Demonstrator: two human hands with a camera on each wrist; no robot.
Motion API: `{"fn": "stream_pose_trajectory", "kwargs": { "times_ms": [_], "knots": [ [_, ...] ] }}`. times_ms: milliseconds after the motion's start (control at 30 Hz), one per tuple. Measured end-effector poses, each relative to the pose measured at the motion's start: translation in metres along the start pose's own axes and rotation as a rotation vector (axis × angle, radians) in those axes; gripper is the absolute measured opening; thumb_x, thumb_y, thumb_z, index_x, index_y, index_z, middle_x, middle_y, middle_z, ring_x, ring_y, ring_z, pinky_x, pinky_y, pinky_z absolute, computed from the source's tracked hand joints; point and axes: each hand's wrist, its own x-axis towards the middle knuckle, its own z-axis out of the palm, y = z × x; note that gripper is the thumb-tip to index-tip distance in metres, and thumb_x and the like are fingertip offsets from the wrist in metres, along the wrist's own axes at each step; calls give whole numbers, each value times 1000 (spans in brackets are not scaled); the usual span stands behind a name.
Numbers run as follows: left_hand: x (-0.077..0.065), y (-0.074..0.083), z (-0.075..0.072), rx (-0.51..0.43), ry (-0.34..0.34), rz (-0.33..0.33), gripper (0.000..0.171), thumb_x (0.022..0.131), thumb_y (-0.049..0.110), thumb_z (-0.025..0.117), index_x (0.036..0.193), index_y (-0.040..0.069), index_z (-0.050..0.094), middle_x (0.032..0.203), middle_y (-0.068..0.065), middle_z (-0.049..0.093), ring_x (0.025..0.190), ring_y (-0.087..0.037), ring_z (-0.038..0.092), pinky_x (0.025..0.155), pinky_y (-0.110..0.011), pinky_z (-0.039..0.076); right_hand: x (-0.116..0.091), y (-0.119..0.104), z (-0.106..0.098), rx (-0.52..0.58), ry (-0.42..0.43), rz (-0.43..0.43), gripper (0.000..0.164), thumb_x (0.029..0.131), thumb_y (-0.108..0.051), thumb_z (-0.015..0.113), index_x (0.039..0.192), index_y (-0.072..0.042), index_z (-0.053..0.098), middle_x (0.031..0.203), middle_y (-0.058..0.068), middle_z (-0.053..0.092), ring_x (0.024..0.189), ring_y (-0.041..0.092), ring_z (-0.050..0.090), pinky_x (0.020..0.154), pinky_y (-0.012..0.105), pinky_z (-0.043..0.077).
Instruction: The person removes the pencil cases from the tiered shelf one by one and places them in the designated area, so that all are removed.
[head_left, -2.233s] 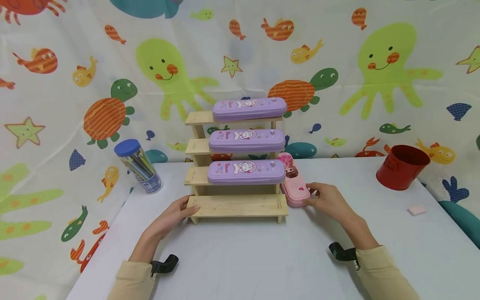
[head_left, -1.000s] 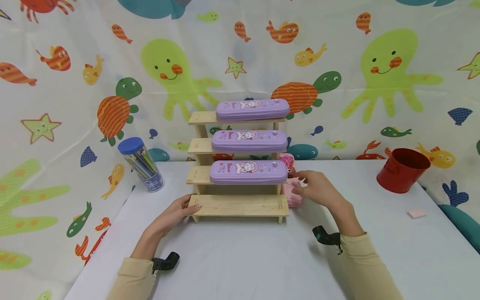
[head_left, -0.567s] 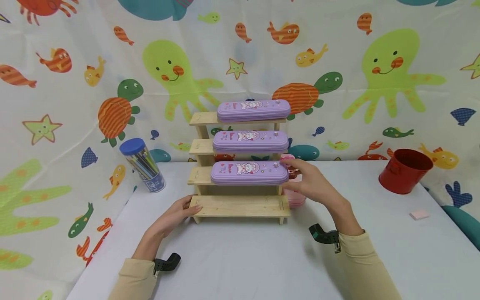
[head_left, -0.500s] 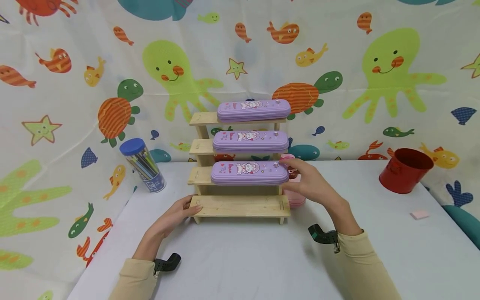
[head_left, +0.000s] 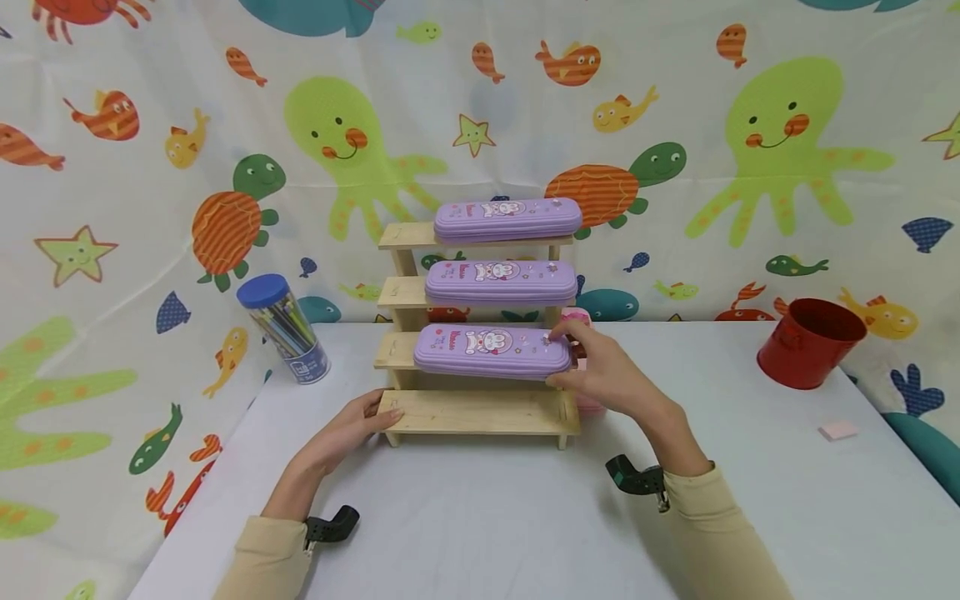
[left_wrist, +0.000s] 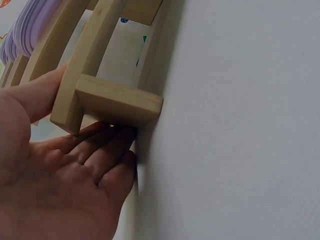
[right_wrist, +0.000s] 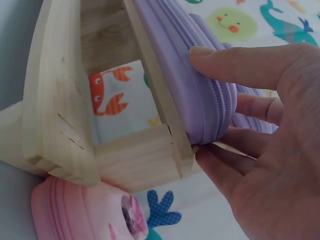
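Note:
A purple pencil case (head_left: 491, 351) with a cartoon print sits on the third step down of a four-step wooden rack (head_left: 476, 412). My right hand (head_left: 611, 371) grips its right end, thumb on the near side and fingers behind, as the right wrist view shows. The case's right end sits slightly lower and nearer than its left. At the rack's lowest step, my left hand (head_left: 341, 429) holds the left end, thumb over the board (left_wrist: 117, 100) and fingers below. Matching purple cases lie on the top step (head_left: 507, 218) and the second step (head_left: 500, 282).
A pink pencil case (right_wrist: 80, 210) lies on the table just right of the rack, mostly hidden by my right hand in the head view. A blue-lidded tub of pens (head_left: 288, 333) stands left. To the right are a red bucket (head_left: 810, 343) and a pink eraser-like block (head_left: 837, 430).
My right hand has left the pink case and taken the third-step purple case by its right end. That case has since shifted slightly left and toward me. My left hand stays on the rack.

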Motion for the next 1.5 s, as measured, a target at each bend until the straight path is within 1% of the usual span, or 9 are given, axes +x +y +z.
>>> {"fn": "stream_pose_trajectory", "kwargs": {
  "times_ms": [133, 333, 433, 533, 667, 900, 1133, 1367, 1500],
  "knots": [
    [0, 0, 0, 0, 4, -7, 78, 99, 39, 59, 155, -1, 23, 154, -21, 42, 143, -35, 39, 121, -58, 22, 2, -4, 7, -28, -2, 9, 56, 78, -16, 83, 125, -13, 52, 126, 10, 60, 106, 27, 57, 94, 43, 52],
    [0, -1, 0, 1, 3, -4, 77, 99, 38, 60, 155, -1, 24, 154, -20, 43, 142, -35, 40, 120, -59, 23, 4, -9, 15, -84, -23, -9, 64, 76, -22, 85, 130, -15, 50, 137, 7, 53, 127, 27, 48, 111, 49, 44],
    [0, -1, 0, 3, 4, -7, 77, 98, 39, 60, 155, 0, 24, 153, -20, 43, 143, -35, 39, 120, -59, 22, 4, -10, 17, -123, -32, -29, 66, 75, -23, 85, 131, -14, 50, 138, 7, 53, 131, 28, 44, 113, 49, 41],
    [0, -1, 0, 7, 3, -10, 79, 99, 40, 60, 155, -1, 23, 154, -20, 42, 144, -37, 37, 120, -60, 21, 3, -9, 18, -152, -31, -66, 65, 75, -21, 85, 130, -11, 51, 136, 7, 55, 129, 27, 44, 112, 49, 42],
    [-1, -2, 1, 11, 4, -9, 80, 99, 40, 59, 156, -1, 21, 156, -21, 40, 146, -38, 35, 121, -60, 21, 2, -11, 18, -150, -29, -101, 65, 73, -19, 84, 129, -11, 53, 133, 8, 57, 127, 28, 46, 110, 50, 42],
    [-6, -5, 2, -2, 4, -12, 80, 99, 40, 59, 156, -2, 20, 156, -22, 39, 145, -37, 36, 121, -57, 22, -1, -17, 23, -115, -45, -70, 65, 72, -20, 82, 130, -13, 53, 133, 7, 56, 126, 27, 47, 108, 51, 45],
    [-5, -2, 1, 12, 3, -2, 80, 99, 40, 58, 156, -2, 20, 155, -22, 40, 145, -37, 37, 121, -58, 22, -4, -21, 23, -113, -50, -49, 63, 69, -22, 87, 122, -16, 54, 124, 4, 56, 115, 22, 52, 102, 44, 48],
    [-1, 1, 1, 21, 9, 3, 76, 99, 38, 58, 155, -1, 24, 152, -21, 44, 143, -36, 40, 120, -58, 23, -6, -25, 19, -109, -41, -60, 59, 70, -19, 88, 120, -18, 56, 123, 3, 56, 114, 21, 52, 100, 43, 50],
    [0, 3, 1, 42, 11, 1, 77, 99, 40, 58, 155, -2, 24, 153, -21, 43, 144, -38, 37, 120, -61, 23, -7, -26, 18, -101, -45, -77, 58, 71, -19, 88, 119, -20, 56, 123, 2, 56, 115, 21, 50, 99, 43, 50]
  ]
}}
